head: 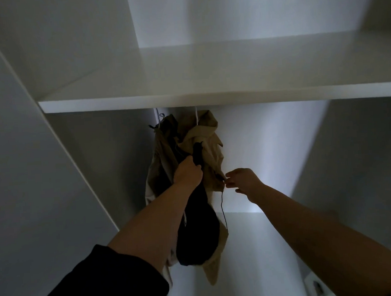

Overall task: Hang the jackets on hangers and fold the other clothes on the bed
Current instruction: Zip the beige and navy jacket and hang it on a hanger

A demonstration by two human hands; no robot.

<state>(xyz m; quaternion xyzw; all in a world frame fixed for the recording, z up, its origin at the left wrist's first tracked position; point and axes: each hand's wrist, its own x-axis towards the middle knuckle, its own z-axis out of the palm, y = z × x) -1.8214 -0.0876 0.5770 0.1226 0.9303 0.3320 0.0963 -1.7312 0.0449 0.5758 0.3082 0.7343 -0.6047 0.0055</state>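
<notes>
Jackets (pixel 206 133) just under shelf (pixel 210 99), L side

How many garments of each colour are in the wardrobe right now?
Beige-khaki: 2, the left jacket and the right jacket, both hanging; the right hand pinches the right one.
Black: 1, the black garment gripped by the left hand.
Total: 3
</notes>
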